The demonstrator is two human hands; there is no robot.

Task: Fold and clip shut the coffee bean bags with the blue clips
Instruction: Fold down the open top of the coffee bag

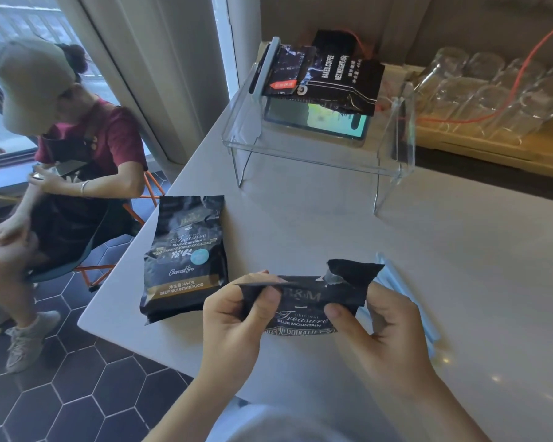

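Both my hands, left (pixel 233 317) and right (pixel 377 323), pinch bag in hand (pixel 304 301) by its top, mid-fold | blue clips (pixel 406 301) under right hand, unused | second bag (pixel 186 260) left of hands, open | clipped bag (pixel 326 78) beyond: one done.

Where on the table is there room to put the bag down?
The biggest bare patch lies between the clear stand and the held bag. The table's right side, past the blue clips, is bare too. It is crowded near the left edge, where the second bag lies beside both hands.
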